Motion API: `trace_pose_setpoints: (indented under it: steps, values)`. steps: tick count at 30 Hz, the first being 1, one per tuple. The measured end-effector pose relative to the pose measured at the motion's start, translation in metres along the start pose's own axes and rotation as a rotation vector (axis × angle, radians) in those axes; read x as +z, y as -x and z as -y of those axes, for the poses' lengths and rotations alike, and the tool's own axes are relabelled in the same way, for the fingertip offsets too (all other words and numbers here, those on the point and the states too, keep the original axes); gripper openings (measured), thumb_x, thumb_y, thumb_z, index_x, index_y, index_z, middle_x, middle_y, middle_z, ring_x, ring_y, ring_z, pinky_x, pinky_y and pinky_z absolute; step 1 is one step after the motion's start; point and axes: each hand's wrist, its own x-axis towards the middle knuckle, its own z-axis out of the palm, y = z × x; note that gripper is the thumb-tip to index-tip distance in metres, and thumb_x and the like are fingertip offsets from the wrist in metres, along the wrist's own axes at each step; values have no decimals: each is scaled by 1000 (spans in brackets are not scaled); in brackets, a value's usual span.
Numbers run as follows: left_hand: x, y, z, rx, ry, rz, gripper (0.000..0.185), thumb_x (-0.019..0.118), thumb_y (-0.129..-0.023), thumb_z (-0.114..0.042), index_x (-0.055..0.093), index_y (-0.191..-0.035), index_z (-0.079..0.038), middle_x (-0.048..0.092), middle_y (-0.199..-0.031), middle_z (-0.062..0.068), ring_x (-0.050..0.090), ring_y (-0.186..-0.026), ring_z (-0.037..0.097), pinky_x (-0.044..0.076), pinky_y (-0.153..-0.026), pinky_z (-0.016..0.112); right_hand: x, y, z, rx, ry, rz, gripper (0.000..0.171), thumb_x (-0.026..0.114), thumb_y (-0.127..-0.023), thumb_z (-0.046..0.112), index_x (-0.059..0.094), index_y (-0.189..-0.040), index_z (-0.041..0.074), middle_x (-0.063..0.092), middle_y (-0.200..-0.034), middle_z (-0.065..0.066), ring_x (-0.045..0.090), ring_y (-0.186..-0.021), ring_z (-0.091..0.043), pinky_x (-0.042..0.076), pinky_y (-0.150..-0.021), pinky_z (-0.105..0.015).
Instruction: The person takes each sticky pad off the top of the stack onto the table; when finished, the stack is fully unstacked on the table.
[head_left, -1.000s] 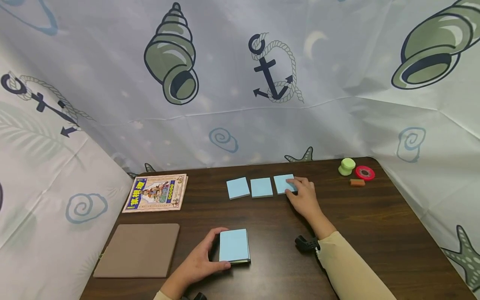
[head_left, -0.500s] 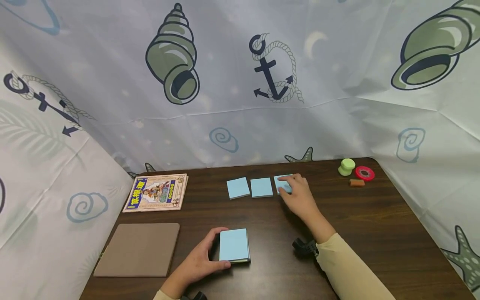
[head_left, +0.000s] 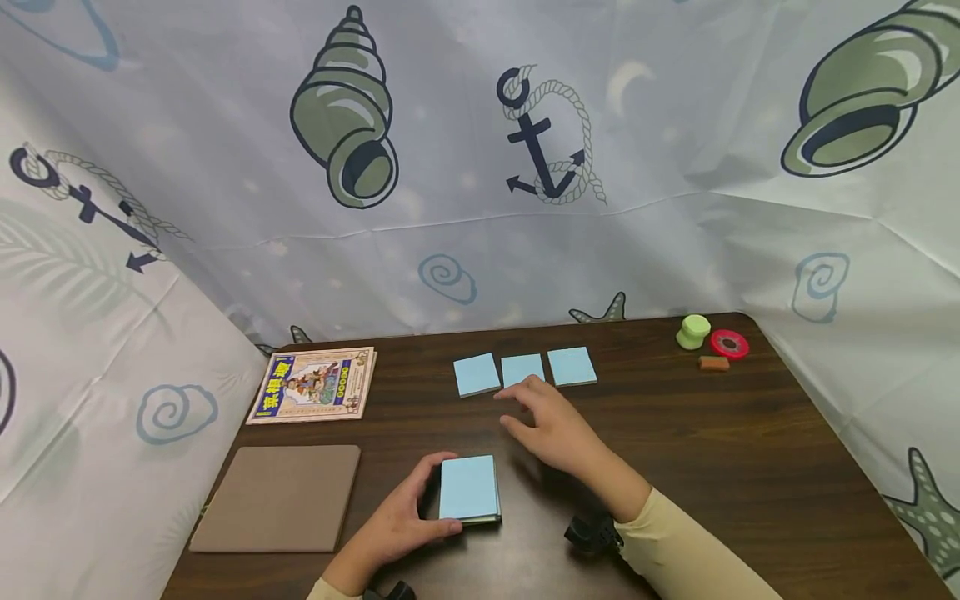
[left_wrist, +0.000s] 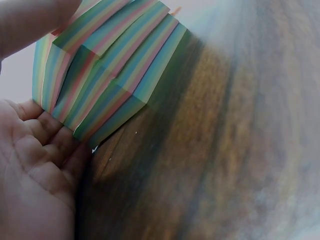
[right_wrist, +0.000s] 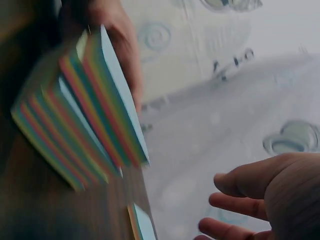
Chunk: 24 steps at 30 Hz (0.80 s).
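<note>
My left hand [head_left: 401,517] grips a stack of sticky note pads [head_left: 468,489] near the table's front, thumb at the near side and fingers at the far left. The top pad is light blue; in the left wrist view the stack's edges [left_wrist: 112,70] show rainbow stripes, its layers slightly offset. My right hand [head_left: 558,429] is over the table with nothing in it, fingers loosely extended and spread from the thumb. Behind it lie three light blue sticky note pads in a row: left [head_left: 477,375], middle [head_left: 522,365] and right [head_left: 572,367]. Its fingertips overlap the middle pad in the head view.
On the left lie a printed booklet [head_left: 311,385] and, nearer, a flat taupe folder or notebook [head_left: 277,500]. At the table's back right corner are a light green knob-shaped thing [head_left: 693,332], a red ring-shaped thing [head_left: 730,344] and a small brown block [head_left: 714,363]. A patterned curtain [head_left: 450,167] stands behind.
My right hand has let go of the right pad in the row and moved left and nearer, toward the stack. My left hand and the stack have stayed in place.
</note>
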Motion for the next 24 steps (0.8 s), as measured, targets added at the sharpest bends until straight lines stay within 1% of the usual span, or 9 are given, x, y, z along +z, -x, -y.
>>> trace_pose_setpoints:
  steps: [4,7,8,11,14,16,18,20,24]
  values:
    - [0,0,-1,-11,3,1,96,93,-87,-27,38,-165,-21,55,-154,0,53,-133,17,35,-115,22,11,6,15,-74,16,80,37,75,-105,28,69,-141,22,62,-121,6,64,-109,-25,54,-90,-39]
    - [1,0,-1,-8,15,3,95,93,-87,-25,39,-164,-20,56,-153,0,54,-133,16,34,-115,21,17,10,24,-114,33,135,40,76,-104,32,68,-142,24,61,-125,7,62,-111,-18,54,-94,-36]
    - [0,0,-1,-6,21,3,94,93,-87,-25,39,-164,-20,56,-153,0,54,-133,16,34,-114,21,19,11,27,-122,37,154,41,77,-104,32,68,-143,23,62,-126,5,61,-112,-17,54,-96,-37]
    - [0,0,-1,2,20,3,92,93,-88,-25,40,-162,-21,57,-152,0,54,-133,15,35,-114,21,23,15,34,-124,78,193,49,79,-102,40,66,-146,23,63,-131,2,58,-115,-12,53,-100,-36]
    - [0,1,0,19,11,4,89,93,-88,-26,41,-161,-22,58,-150,2,55,-131,15,37,-113,22,27,18,39,-115,113,230,61,82,-97,50,63,-148,22,62,-132,-1,55,-114,-11,53,-96,-32]
    - [0,1,1,29,6,4,87,93,-88,-26,42,-159,-24,59,-148,4,57,-128,16,39,-111,24,29,20,41,-116,139,258,70,84,-93,55,61,-150,22,61,-131,1,53,-112,-11,52,-92,-29]
    - [-1,1,2,35,4,2,86,93,-88,-28,42,-157,-27,58,-148,4,57,-127,17,39,-110,25,30,22,42,-135,176,285,76,87,-89,57,60,-152,22,59,-129,3,52,-112,-11,52,-90,-26]
    - [-1,2,2,37,2,-2,86,94,-87,-30,43,-156,-29,57,-150,2,56,-127,17,39,-110,26,32,23,42,-161,235,312,82,88,-86,59,58,-153,22,58,-129,4,51,-112,-11,52,-90,-26]
    - [-1,1,1,41,-8,-11,88,95,-85,-34,44,-156,-31,57,-152,-3,55,-128,15,37,-111,25,36,23,40,-191,333,337,84,89,-85,60,57,-152,21,57,-129,5,50,-112,-10,52,-92,-26]
